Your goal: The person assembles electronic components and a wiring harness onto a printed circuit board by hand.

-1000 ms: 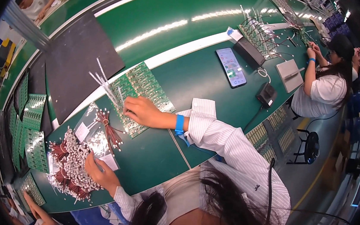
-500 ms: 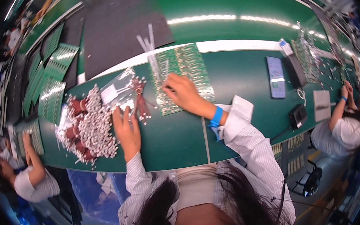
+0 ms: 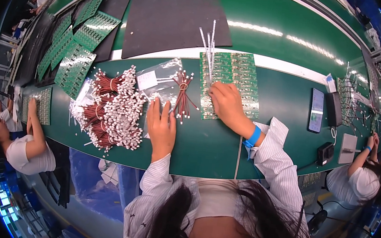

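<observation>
My left hand (image 3: 160, 127) lies palm down with fingers stretched, open, on the near edge of a clear plastic bag (image 3: 167, 71). Just beyond its fingertips is a tied bundle of dark red cables with white connectors (image 3: 184, 87). My right hand (image 3: 229, 103) is over the left part of a green circuit board panel (image 3: 242, 78), fingers curled and pressed together. Its fingertips meet the lower end of several thin whitish strips (image 3: 211, 52) that rest across the board; whether anything small is pinched there is hidden.
Left of my left hand is a big heap of bundled cables (image 3: 116, 107). More green panels (image 3: 73, 68) stand at the far left. On the right lie a phone (image 3: 316, 110), a black box (image 3: 334, 110) and a black adapter (image 3: 325, 153). Co-workers sit on both sides.
The whole view has swung, so the table's things sit further right in the picture. My left hand is a little nearer the cable bundle. My right hand stays at the strips on the board.
</observation>
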{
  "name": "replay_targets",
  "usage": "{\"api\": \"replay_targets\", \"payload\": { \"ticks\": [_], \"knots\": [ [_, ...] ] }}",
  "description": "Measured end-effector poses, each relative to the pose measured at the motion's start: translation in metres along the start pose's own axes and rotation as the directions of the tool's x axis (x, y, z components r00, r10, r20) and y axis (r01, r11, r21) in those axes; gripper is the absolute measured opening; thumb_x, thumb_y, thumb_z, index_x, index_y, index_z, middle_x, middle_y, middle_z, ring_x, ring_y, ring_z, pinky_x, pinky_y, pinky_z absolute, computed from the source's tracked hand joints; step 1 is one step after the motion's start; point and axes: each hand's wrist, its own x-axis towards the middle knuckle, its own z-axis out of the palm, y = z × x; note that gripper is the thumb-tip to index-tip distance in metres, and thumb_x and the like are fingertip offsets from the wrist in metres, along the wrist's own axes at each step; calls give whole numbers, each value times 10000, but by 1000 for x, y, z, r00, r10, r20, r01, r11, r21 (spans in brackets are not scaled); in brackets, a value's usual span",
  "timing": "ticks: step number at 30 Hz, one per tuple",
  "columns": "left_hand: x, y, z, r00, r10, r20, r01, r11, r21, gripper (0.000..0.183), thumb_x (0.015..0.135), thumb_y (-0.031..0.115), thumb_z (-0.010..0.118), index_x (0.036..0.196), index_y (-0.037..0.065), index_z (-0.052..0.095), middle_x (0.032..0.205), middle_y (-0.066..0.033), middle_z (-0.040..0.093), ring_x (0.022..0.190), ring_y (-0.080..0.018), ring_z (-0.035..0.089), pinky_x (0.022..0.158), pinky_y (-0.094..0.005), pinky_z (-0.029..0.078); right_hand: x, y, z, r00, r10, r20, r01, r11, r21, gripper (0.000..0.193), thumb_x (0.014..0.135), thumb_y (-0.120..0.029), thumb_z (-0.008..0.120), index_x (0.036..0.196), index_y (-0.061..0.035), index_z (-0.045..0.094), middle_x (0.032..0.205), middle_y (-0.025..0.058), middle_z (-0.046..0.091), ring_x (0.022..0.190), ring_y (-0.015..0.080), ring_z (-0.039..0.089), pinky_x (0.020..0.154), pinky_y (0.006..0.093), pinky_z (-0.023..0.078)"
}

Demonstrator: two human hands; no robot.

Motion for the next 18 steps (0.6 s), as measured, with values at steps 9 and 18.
{"api": "replay_targets", "payload": {
  "ticks": [9,18],
  "knots": [
    [-15,5,-18,991,-124,51,129,985,-114,387,820,84,562,1191,4,483,1335,-223,344,1230,-397,329,997,-458,303,0,3,5,998,65,-16,-64,995,71,97,700,15,635,774,-22,585,772,70,560,723,261,523,700,329,394],
    [-16,11,-20,983,-183,-2,183,981,65,537,792,118,612,1268,4,389,1218,-207,409,1112,-368,403,936,-438,326,-2,8,4,996,66,-54,-56,984,168,140,692,22,627,823,-14,595,758,99,550,741,292,524,705,375,424]
  ]
}}
